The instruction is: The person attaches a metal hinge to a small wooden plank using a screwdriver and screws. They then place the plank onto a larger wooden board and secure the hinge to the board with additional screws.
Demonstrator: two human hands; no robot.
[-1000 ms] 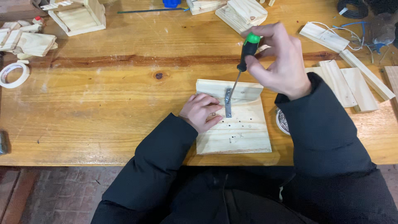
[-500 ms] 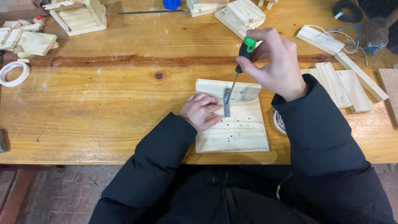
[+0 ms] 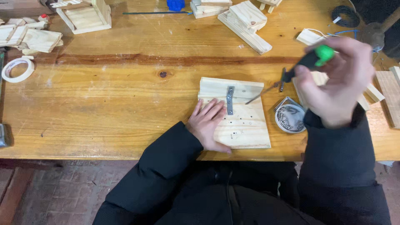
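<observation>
Two pale wooden boards [image 3: 239, 121] lie edge to edge on the workbench, joined by a small metal strip [image 3: 230, 100] across their seam. My left hand [image 3: 208, 125] rests flat on the left part of the lower board, fingers near the strip. My right hand [image 3: 335, 79] is raised to the right of the boards and grips a screwdriver [image 3: 300, 68] with a black and green handle. Its shaft slants down to the left, with the tip in the air above the upper board's right edge. The hand is blurred.
A round tin of screws [image 3: 290, 118] sits right of the boards. Wood offcuts [image 3: 246, 21] and small wooden frames [image 3: 85, 16] lie along the far side. A tape roll [image 3: 17, 68] is at the left, wooden slats [image 3: 389, 98] and a coiled cable [image 3: 343, 16] at the right.
My right hand has lifted the screwdriver off the metal strip and swung it to the right. My left hand has opened flat on the board. The camera view has shifted slightly.
</observation>
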